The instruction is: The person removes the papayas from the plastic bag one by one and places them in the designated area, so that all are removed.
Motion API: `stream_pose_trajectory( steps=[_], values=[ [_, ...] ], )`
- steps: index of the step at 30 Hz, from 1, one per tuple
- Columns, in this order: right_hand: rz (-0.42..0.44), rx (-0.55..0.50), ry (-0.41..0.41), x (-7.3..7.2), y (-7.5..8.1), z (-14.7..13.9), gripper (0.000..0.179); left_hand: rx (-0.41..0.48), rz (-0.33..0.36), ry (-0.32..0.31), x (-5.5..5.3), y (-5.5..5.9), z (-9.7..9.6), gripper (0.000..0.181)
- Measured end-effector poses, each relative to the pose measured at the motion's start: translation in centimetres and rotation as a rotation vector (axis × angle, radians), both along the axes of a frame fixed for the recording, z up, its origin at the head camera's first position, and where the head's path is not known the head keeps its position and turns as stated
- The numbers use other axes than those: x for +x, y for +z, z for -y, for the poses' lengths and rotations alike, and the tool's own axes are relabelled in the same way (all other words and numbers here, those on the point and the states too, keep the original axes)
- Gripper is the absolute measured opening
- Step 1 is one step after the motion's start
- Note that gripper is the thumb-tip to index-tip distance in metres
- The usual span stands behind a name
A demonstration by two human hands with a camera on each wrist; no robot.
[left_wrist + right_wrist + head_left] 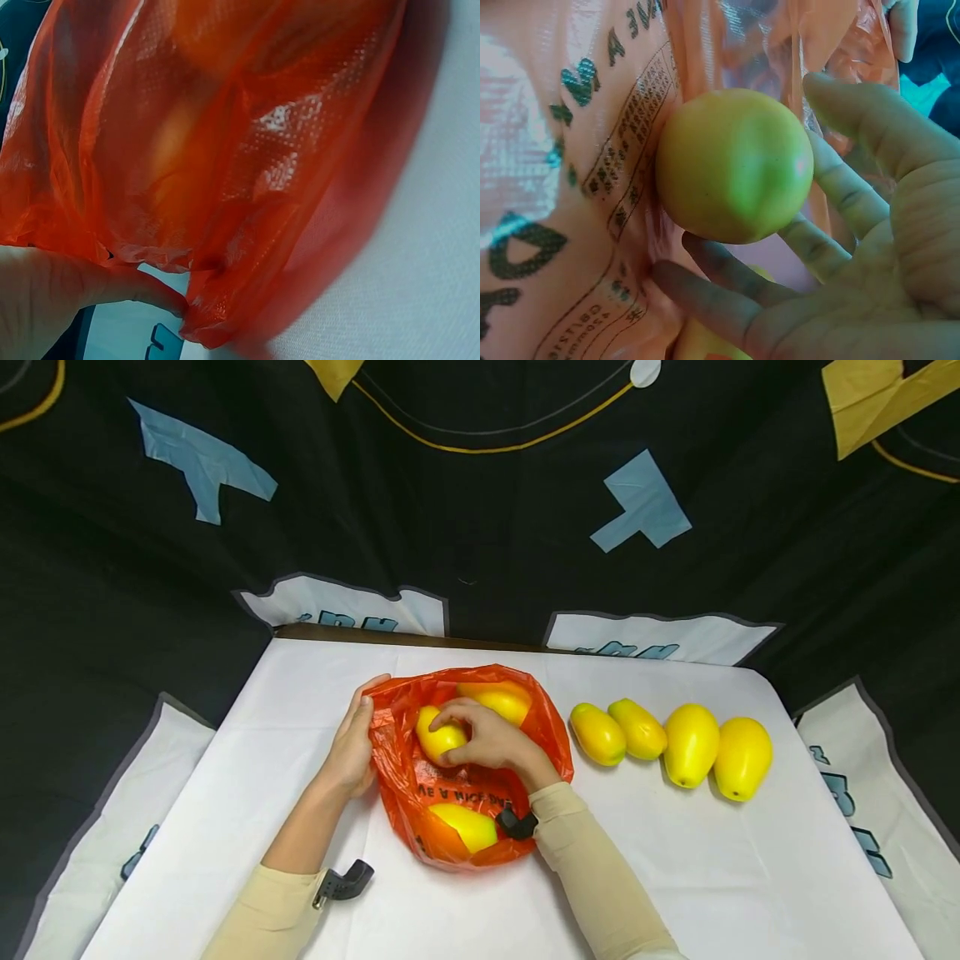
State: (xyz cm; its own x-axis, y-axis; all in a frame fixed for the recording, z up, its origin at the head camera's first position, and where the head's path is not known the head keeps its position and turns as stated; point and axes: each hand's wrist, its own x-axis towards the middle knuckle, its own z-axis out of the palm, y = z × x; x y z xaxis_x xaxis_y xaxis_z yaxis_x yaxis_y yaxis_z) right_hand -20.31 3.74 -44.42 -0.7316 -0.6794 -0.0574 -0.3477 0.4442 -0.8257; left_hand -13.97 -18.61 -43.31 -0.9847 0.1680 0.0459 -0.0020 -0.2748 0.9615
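An orange-red plastic bag [397, 814] with dark printing stands with its mouth open on the table. My left hand [351, 750] holds its left rim; in the left wrist view the thumb [142, 289] lies against the film. Reaching inside, my right hand [491, 737] has its fingers curled over a yellow oval, mango-like fruit [438, 737]. The right wrist view shows this fruit [735, 169] with a greenish patch, lying between the thumb and spread fingers beside the bag's printed wall. Two more yellow fruits lie in the bag, one at the far side [501, 700] and one at the near side [468, 827].
Right of the bag, several yellow fruits form a row, from a smaller one [597, 735] to a larger one [742, 758]. A white cloth covers the table [720, 877]. Black fabric [480, 527] with blue and yellow shapes hangs behind it.
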Motion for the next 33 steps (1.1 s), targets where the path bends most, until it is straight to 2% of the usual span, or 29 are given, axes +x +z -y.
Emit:
stream_pose_trajectory(
  steps=[9, 17, 20, 29, 33],
  values=[
    [0.015, -0.016, -0.038, 1.1, 0.1, -0.7, 0.029, -0.027, 0.005, 0.005, 0.0, 0.1, -0.2, 0.046],
    [-0.049, -0.034, -0.06, 2.5, 0.5, -2.0, 0.028, -0.011, 0.002, -0.009, 0.0, -0.1, -0.4, 0.045],
    [-0.076, -0.044, -0.089, 3.0, 1.0, -2.5, 0.028, -0.008, 0.002, -0.013, 0.0, 0.0, -0.4, 0.045],
    [-0.165, -0.16, -0.151, 3.9, 3.4, -4.2, 0.034, -0.011, 0.004, -0.009, 0.1, -0.1, -0.5, 0.046],
    [-0.177, -0.197, -0.169, 4.1, 4.3, -4.9, 0.035, -0.026, 0.006, -0.006, 0.1, -0.2, -0.5, 0.047]
  ],
)
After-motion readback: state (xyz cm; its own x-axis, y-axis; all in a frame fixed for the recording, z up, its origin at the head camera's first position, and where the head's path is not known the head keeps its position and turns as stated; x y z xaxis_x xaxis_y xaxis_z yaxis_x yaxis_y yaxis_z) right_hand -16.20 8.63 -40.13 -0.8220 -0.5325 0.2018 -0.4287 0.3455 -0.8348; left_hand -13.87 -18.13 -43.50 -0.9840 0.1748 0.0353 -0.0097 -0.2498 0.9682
